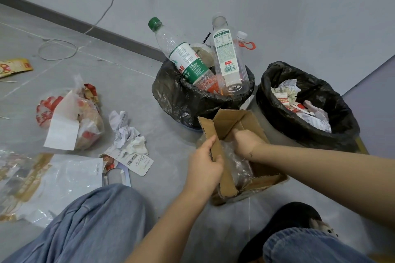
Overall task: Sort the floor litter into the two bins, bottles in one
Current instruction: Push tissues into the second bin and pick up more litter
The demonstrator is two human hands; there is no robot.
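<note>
Our left hand (206,162) grips the flap of the torn brown cardboard box (239,156); our right hand (245,141) is curled inside it on crinkled clear plastic film (235,164), grasp unclear. Risk: the black-lined paper bin (307,109) sits just beyond the right hand, the overfull black-lined bottle bin (192,96) ahead of the left, so a swing could topple the green-capped clear plastic bottle (181,55).

Left grip (205,164) pinching, right grip (248,142) curled.

Grey tiled floor (149,96) carries two black-bagged bins at 1 o'clock: bottle-filled bin (181,100), paper-filled bin (333,134). Open brown cardboard box (228,126) at centre. Crumpled white paper (128,134), clear food bag (70,121), printed plastic bag (53,186) at 9 o'clock. White cable loop (57,49) at 10.
</note>
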